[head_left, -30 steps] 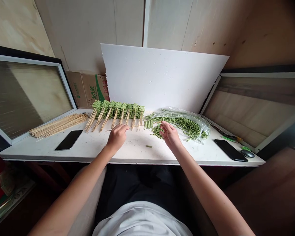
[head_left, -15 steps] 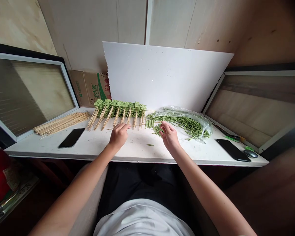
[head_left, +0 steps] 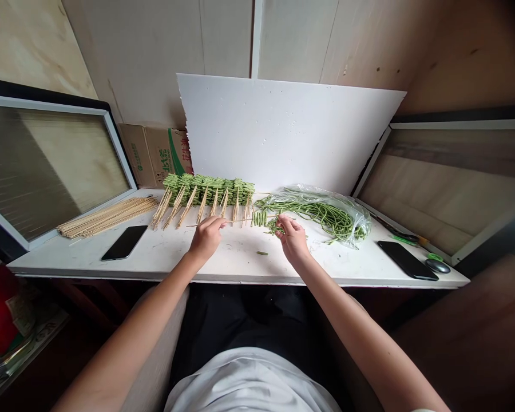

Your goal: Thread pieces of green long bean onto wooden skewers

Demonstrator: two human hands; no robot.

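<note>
Skewered beans on white counter, wood-panelled wall.

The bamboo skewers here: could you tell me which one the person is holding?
The level skewer in the left hand, with cut green beans at its tip; the others stand in a bean-laden row or lie bare in a bundle.

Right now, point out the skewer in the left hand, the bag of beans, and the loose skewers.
Skewer (head_left: 240,220), head view, bare shaft by the left hand (head_left: 206,240).
Bag of beans (head_left: 360,226), head view, clear plastic, right end.
Loose skewers (head_left: 107,217), head view, middle of the bundle.
</note>
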